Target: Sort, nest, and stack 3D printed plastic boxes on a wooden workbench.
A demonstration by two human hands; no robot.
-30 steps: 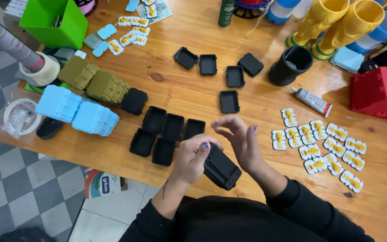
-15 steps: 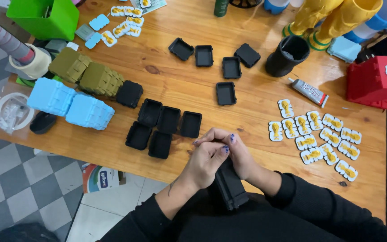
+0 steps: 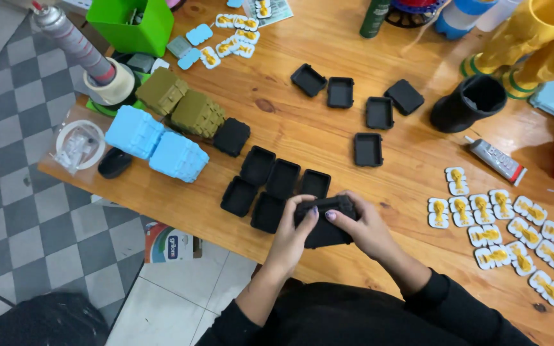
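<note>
A grey glue tube (image 3: 496, 160) (red-capped) lies on the table; a colourful printed box (image 3: 169, 243) sits on the floor.

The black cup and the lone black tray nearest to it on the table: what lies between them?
In the head view, only bare wooden table lies between the black cup and the lone black tray; the glue tube lies off to the side.

Bare wood (image 3: 328, 138) lay open mid-table between the far trays (image 3: 367, 102) and near trays (image 3: 274, 182). Blue blocks (image 3: 155, 144) crowded the left; badges (image 3: 508, 230) filled the right.
</note>
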